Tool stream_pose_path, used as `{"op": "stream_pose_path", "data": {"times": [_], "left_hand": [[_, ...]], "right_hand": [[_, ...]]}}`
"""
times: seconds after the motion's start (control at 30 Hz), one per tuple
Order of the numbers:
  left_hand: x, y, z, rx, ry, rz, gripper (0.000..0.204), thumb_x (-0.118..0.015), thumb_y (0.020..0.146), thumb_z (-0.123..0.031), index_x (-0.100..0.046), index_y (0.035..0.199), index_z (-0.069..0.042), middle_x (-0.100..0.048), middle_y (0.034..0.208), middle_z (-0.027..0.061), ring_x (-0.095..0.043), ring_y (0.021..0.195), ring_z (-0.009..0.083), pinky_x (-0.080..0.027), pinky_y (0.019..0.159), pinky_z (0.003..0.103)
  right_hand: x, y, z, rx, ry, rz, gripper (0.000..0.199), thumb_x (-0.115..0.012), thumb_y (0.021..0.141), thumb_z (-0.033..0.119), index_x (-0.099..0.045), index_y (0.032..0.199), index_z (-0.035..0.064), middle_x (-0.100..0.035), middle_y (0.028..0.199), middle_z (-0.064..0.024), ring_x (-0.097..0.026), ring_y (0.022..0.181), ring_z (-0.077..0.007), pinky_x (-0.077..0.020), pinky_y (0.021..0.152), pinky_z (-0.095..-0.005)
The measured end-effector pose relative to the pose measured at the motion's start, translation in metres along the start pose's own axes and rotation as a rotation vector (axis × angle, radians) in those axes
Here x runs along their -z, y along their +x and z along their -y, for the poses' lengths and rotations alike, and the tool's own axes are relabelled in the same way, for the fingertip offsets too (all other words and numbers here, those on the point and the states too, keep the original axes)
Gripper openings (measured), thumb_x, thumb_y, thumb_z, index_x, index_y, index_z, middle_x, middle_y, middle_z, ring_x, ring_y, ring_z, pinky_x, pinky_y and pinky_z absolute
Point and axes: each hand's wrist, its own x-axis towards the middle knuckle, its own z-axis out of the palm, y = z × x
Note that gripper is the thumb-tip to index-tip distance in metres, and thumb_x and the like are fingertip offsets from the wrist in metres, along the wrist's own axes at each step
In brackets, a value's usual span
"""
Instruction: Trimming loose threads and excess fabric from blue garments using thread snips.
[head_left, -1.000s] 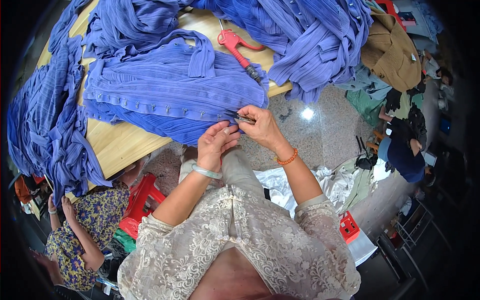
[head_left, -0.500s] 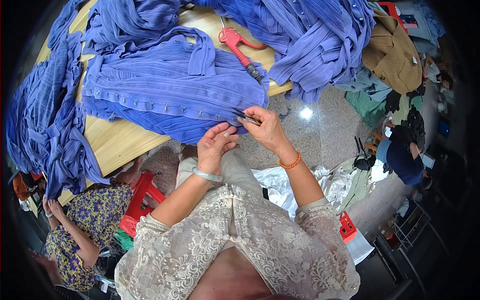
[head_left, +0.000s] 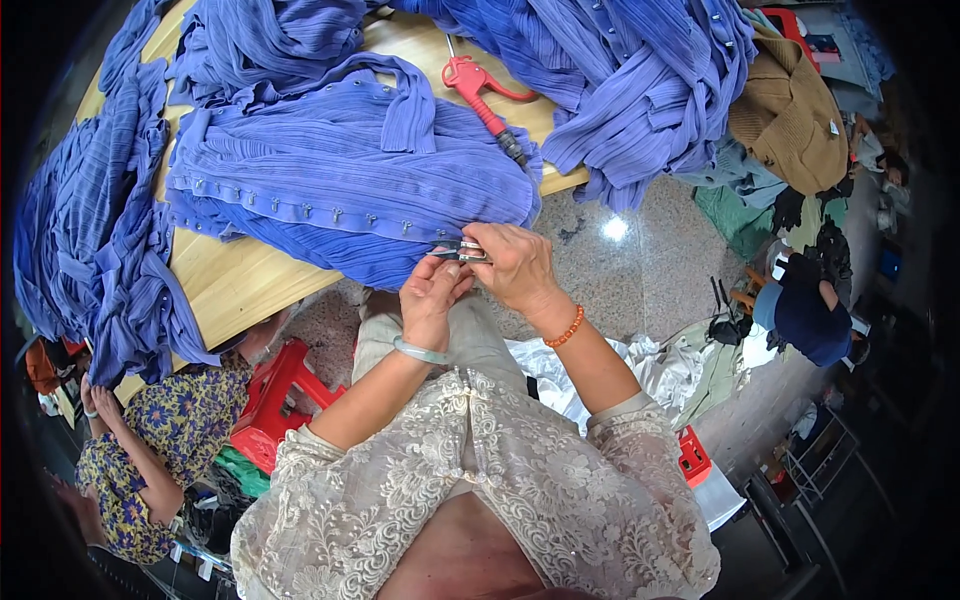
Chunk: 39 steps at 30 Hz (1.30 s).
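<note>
Both hands, left hand [head_left: 432, 296] and right hand [head_left: 510, 265], are pinching small snips [head_left: 458, 250] against the blue garment [head_left: 340, 180] at the table's [head_left: 225, 280] near edge.

Ribbed matt blue cloth garment [head_left: 350, 180]; smooth wood table [head_left: 235, 280]; shiny metal snips [head_left: 458, 250]; glossy red plastic tool [head_left: 480, 88].

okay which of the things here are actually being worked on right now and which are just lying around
In use:
left hand
right hand
small metal snips
blue ribbed garment

Lying about:
red-handled tool
blue garment pile
brown garment
red stool
</note>
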Motion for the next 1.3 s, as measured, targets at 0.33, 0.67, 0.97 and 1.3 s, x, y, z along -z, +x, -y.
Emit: {"op": "stream_pose_path", "data": {"times": [0.33, 0.67, 0.97, 1.3], "left_hand": [[-0.003, 0.011, -0.007, 0.067, -0.085, 0.036, 0.019, -0.067, 0.094, -0.011, -0.061, 0.112, -0.005, -0.068, 0.096, 0.0036, -0.065, 0.081, 0.0109, -0.053, 0.075, 0.027], [0.002, 0.01, 0.002, -0.048, 0.134, -0.03, 0.013, -0.07, 0.091, -0.008, -0.065, 0.102, -0.003, -0.069, 0.086, 0.0038, -0.062, 0.07, 0.0093, -0.05, 0.066, 0.023], [0.0, -0.001, -0.011, -0.175, 0.523, -0.07, 0.01, -0.069, 0.092, -0.008, -0.064, 0.096, 0.0, -0.068, 0.081, 0.0053, -0.062, 0.068, 0.0076, -0.05, 0.063, 0.021], [-0.023, 0.007, -0.042, -0.858, 1.196, 0.146, 0.039, -0.071, 0.079, 0.003, -0.063, 0.117, -0.003, -0.055, 0.077, 0.0062, -0.052, 0.055, 0.0153, -0.043, 0.052, 0.028]], "right_hand": [[0.012, 0.001, -0.004, -0.412, 0.541, 0.187, 0.021, -0.07, 0.079, 0.009, -0.072, 0.099, 0.004, -0.072, 0.08, -0.0081, -0.067, 0.071, -0.0151, -0.0525, 0.063, -0.0288], [0.013, -0.006, -0.004, -0.418, 0.569, 0.181, 0.016, -0.066, 0.086, 0.004, -0.066, 0.101, -0.0025, -0.067, 0.079, -0.0002, -0.054, 0.07, -0.0021, -0.0454, 0.061, -0.0222], [0.005, -0.016, -0.017, -0.5, 0.84, 0.219, 0.014, -0.062, 0.091, 0.004, -0.064, 0.103, -0.0032, -0.063, 0.085, 0.0055, -0.046, 0.072, 0.0013, -0.0388, 0.06, -0.0181], [0.016, -0.016, -0.007, -0.328, 0.713, 0.159, 0.016, -0.064, 0.084, 0.002, -0.063, 0.1, 0.0001, -0.065, 0.079, 0.0022, -0.051, 0.068, -0.0011, -0.0427, 0.059, -0.0196]]}}
